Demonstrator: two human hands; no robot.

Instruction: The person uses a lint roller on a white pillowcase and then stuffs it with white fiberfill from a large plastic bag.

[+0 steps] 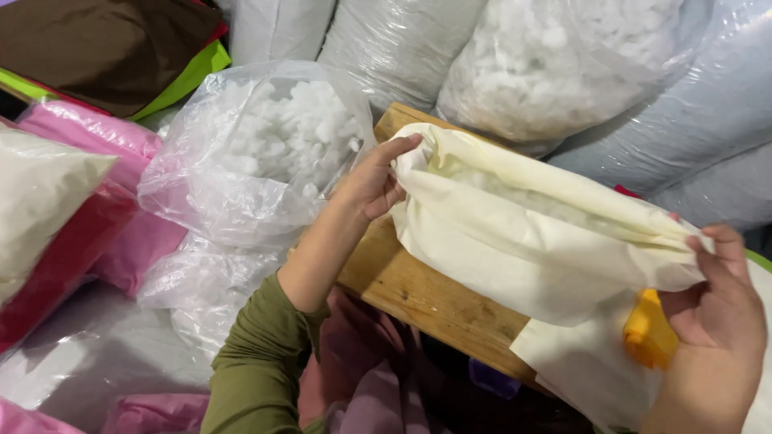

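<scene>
Head view, read from nine o'clock across to three: a cream pillow (36, 205) lies at the far left on a red cushion (60, 257), with a pink plastic-wrapped bundle (121, 145) just behind them. At eleven o'clock a brown cloth (104, 48) lies over a green one (189, 76).

Next comes an open clear plastic bag (249, 161) holding white fibre stuffing (293, 133); its mouth gapes toward twelve o'clock.

The left hand (374, 181), on an olive sleeve (257, 362), rises from six o'clock and pinches the left end of a cream fabric cover (515, 249) between thumb and fingers, closed on the cloth at its open edge. This cover stretches from the centre of the frame toward four o'clock, lying across a wooden counter (418, 293). Through its open mouth some white filling (531, 201) shows inside.

Behind it, from twelve to two o'clock, stand large clear sacks of stuffing (555, 64).

At four o'clock the right hand (716, 321) grips the cover's other end, fingers curled over the gathered edge. A yellow plastic piece (647, 329) sits against its palm side, touching the cloth; whether the hand holds it too, I cannot tell.
</scene>
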